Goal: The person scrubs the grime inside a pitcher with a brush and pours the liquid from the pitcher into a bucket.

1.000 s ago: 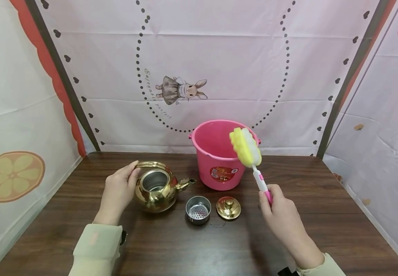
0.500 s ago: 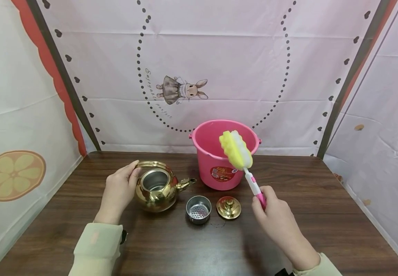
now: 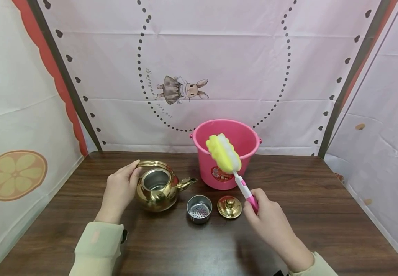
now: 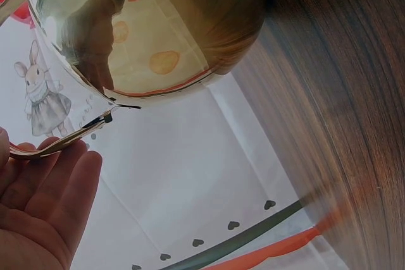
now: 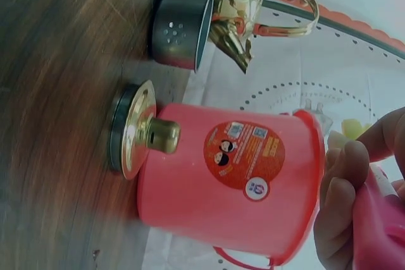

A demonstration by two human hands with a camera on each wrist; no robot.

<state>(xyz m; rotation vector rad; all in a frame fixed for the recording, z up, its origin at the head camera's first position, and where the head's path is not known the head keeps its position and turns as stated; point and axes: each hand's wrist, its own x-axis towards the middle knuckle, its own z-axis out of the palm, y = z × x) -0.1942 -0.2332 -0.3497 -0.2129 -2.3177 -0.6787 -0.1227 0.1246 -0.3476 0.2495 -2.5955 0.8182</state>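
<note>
Gripping brush (image 3: 241,183) (slanting leftward, sponge (image 3: 223,154) foremost), right hand (image 3: 267,220) curls; left hand (image 3: 120,189) pinches kettle handle (image 3: 159,164).

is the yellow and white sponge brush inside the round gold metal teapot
No, the right hand holds the brush in the air, to the right of the teapot.

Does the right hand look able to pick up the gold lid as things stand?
Probably not straight away: the right hand is gripping the sponge brush by its pink handle. Otherwise the way looks free, as the gold lid lies on the table with nothing on top of it.
</note>
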